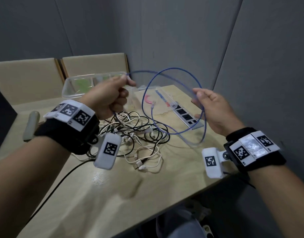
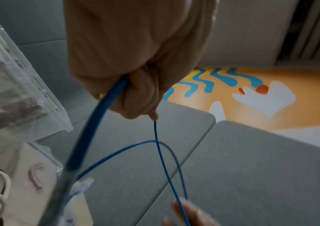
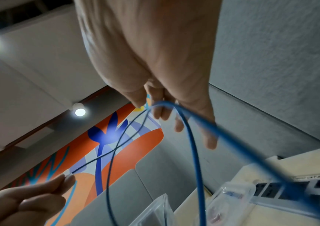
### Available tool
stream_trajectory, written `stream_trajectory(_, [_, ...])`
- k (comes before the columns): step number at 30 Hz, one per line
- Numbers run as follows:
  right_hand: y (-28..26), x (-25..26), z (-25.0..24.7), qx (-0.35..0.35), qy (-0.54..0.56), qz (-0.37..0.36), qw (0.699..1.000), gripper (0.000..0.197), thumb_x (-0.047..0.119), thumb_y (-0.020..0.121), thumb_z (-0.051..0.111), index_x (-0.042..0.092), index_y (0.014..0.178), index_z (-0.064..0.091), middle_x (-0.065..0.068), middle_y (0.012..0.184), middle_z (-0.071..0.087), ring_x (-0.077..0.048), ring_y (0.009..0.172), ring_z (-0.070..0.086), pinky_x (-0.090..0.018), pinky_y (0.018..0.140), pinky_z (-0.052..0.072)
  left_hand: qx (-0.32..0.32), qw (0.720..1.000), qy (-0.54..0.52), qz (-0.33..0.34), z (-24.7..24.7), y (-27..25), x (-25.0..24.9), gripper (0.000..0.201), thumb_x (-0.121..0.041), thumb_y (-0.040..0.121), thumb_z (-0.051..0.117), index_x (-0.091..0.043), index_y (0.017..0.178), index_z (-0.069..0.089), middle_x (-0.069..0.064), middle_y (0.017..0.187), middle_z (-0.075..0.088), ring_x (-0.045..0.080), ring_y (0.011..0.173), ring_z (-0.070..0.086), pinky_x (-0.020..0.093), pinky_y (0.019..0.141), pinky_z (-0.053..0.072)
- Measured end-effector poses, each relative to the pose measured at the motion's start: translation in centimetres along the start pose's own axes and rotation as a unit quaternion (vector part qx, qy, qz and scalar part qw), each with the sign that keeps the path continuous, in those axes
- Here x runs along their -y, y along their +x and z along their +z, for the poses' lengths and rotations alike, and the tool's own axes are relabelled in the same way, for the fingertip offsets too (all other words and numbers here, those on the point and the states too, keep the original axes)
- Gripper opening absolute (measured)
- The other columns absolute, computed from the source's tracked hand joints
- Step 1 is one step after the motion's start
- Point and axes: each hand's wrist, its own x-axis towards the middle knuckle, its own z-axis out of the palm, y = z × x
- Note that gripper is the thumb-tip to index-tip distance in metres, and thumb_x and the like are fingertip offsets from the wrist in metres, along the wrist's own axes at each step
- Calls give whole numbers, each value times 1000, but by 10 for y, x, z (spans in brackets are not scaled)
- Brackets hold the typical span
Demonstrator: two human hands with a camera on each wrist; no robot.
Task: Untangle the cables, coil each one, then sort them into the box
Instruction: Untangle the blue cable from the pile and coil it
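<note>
A thin blue cable (image 1: 171, 71) hangs in two wide loops in the air above the table. My left hand (image 1: 120, 93) is a fist round it; in the left wrist view the cable (image 2: 97, 122) leaves the curled fingers (image 2: 141, 97). My right hand (image 1: 199, 105) is to the right, and the loop (image 3: 194, 145) runs across its nearly straight fingers (image 3: 209, 137) beside the thumb. The cable's clear plug (image 1: 153, 104) dangles between the hands. A tangle of white and black cables (image 1: 135, 134) lies on the table below. The clear plastic box (image 1: 70, 83) stands behind my left hand.
A clear lid (image 1: 166, 98) with blue lettering and a pink piece (image 1: 147, 98) lie beyond the tangle. A grey power strip (image 1: 187, 115) sits at the table's right edge. A pale oblong object (image 1: 31, 124) lies at the left. Grey partition walls enclose the table.
</note>
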Motion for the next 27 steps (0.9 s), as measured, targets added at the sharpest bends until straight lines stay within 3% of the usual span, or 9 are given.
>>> stream_trajectory(4, [-2, 10, 0, -16, 24, -56, 998, 35, 0, 96, 40, 27, 81, 57, 10, 91, 69, -11, 88, 65, -35, 76, 48, -38, 997, 74, 3, 11, -1, 7, 29, -29, 103, 31, -15, 100, 56, -1, 61, 36, 4, 35, 24, 13, 33, 16])
stream_trajectory(7, [-5, 15, 1, 39, 55, -98, 993, 31, -5, 96, 39, 23, 89, 50, 6, 88, 72, -12, 76, 67, -30, 70, 49, -72, 992, 95, 40, 16, 3, 7, 26, -21, 102, 29, -14, 108, 53, 1, 66, 40, 4, 35, 28, 12, 36, 18])
stream_trajectory(11, [-12, 20, 5, 124, -44, -127, 983, 34, -8, 91, 48, 22, 92, 65, 9, 81, 73, -5, 67, 61, -19, 64, 46, -21, 988, 129, 79, 25, 2, 7, 27, -19, 102, 31, -14, 109, 57, 0, 67, 40, 2, 35, 28, 12, 37, 18])
stream_trajectory(14, [-15, 21, 9, 185, -172, -121, 960, 32, -5, 87, 60, 26, 87, 72, 0, 88, 72, -10, 83, 61, -23, 79, 47, -4, 988, 69, 138, 28, -1, 0, 27, -19, 102, 31, -16, 106, 58, -2, 66, 39, 2, 37, 25, 12, 37, 17])
stream_trajectory(16, [-17, 22, 9, 210, -232, -99, 945, 30, -3, 85, 63, 26, 87, 73, -3, 89, 71, -15, 87, 61, -22, 84, 45, -36, 986, 3, 163, 25, 0, -8, 26, -19, 103, 30, -18, 99, 56, -3, 64, 40, 2, 37, 24, 11, 37, 17])
stream_trajectory(19, [-19, 23, 5, 226, -300, -67, 924, 30, 2, 83, 67, 31, 81, 73, 7, 85, 70, -17, 87, 64, -27, 85, 48, -131, 973, -56, 184, 14, 4, -22, 26, -19, 103, 28, -20, 91, 50, -4, 65, 46, 3, 38, 27, 12, 38, 18])
stream_trajectory(22, [-18, 21, 0, 236, -367, -44, 899, 25, 3, 84, 66, 26, 83, 75, 15, 70, 62, 2, 65, 55, -8, 64, 41, -218, 951, -99, 197, 1, 9, -32, 27, -19, 102, 25, -20, 89, 49, -5, 67, 52, 4, 39, 31, 13, 38, 22])
stream_trajectory(24, [-15, 16, -3, 214, -398, -39, 891, 21, 3, 84, 65, 22, 86, 74, 15, 69, 59, 2, 63, 53, -3, 57, 37, -259, 938, -118, 196, -6, 11, -35, 27, -19, 102, 24, -21, 89, 48, -6, 69, 54, 4, 39, 33, 14, 39, 24])
stream_trajectory(27, [-8, 5, -8, 153, -413, -34, 897, 15, 6, 85, 63, 19, 82, 70, 6, 69, 61, -12, 68, 54, -19, 58, 41, -303, 931, -105, 173, -14, 13, -30, 25, -15, 100, 23, -23, 93, 46, -6, 79, 58, 5, 41, 35, 16, 39, 26])
